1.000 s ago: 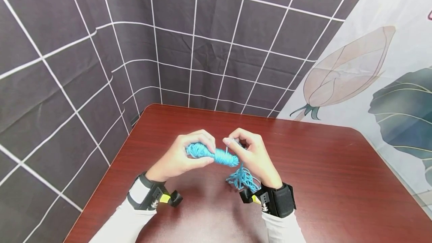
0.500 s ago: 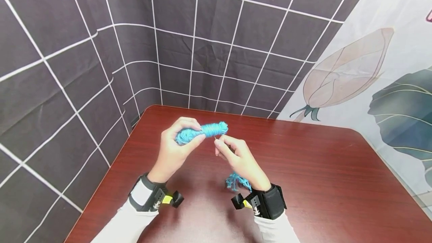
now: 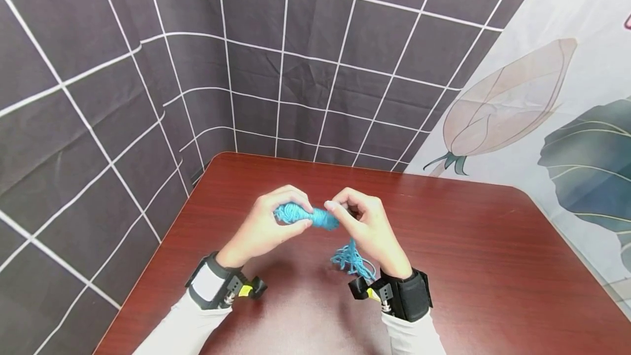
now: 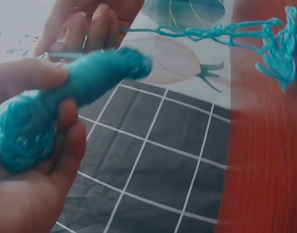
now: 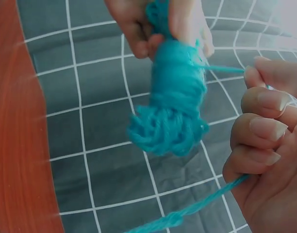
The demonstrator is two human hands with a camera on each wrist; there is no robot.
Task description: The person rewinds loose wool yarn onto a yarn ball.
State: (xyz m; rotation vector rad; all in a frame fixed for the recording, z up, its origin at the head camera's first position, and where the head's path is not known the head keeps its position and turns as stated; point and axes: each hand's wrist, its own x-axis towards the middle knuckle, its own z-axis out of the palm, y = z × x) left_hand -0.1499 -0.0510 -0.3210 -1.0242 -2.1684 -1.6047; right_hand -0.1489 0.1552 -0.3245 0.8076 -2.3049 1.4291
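A bundle of blue yarn [image 3: 322,218], wrapped tightly round its middle with loops bulging at both ends, is gripped near one end by my left hand [image 3: 266,223]. Thumb and fingers close round it above the table. Just to the right, my right hand [image 3: 367,223] pinches a taut strand of yarn [image 5: 226,69] that runs from the bundle's wrapped part. Below the curled fingers [image 5: 257,160] of that hand, the same yarn trails down toward a loose blue tangle [image 3: 352,261]. In the left wrist view the bundle is blurred.
The reddish-brown wooden table [image 3: 468,267] lies under both hands. Behind it and to the left hangs a dark grey cloth [image 3: 315,70] with a white grid. A white cloth with a flower print [image 3: 503,103] hangs at the right.
Both hands moved apart, the right lower and left higher, then came back to about their earlier places. The bundle tilted up and swung level again; the right hand keeps its pinch on the strand.
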